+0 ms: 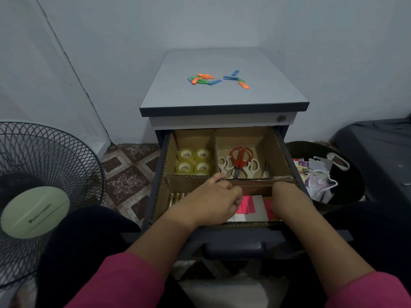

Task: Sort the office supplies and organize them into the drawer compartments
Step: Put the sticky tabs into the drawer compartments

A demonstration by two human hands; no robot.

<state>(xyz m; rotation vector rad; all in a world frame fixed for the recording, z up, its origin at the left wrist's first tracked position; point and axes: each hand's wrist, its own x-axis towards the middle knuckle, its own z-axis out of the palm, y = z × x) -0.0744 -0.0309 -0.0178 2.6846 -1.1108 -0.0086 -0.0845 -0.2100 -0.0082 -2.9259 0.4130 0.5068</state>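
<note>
Head view looks down on an open drawer (160, 174) of a small pedestal cabinet (222, 96); cardboard dividers (215, 150) split the drawer into compartments. Rear left compartment: rolls of clear tape (194, 162), packed side by side. Rear middle compartment: red-handled scissors (240, 158) lying on top of several white-handled scissors (224, 164). Front left compartment: gold-coloured cylinders (176, 197), partly hidden by the left forearm. Front middle compartment: pink sticky notes (246, 205) on a white pad (255, 210).

Left hand (213, 201) sits over the front middle compartment with fingers curled; the forefinger and thumb touch the top edge of the cross divider. Whether it pinches anything cannot be told. Right hand (289, 198) reaches into the front right part of the drawer, fingers turned down and hidden, so their state cannot be told.

Cabinet top carries loose plastic tabs (205, 78) in orange, green and blue, lying in two small clusters well apart from the hands.

Left of the cabinet stands a floor fan (44, 174); to the right stands a dark bin (322, 174) holding packaging.
</note>
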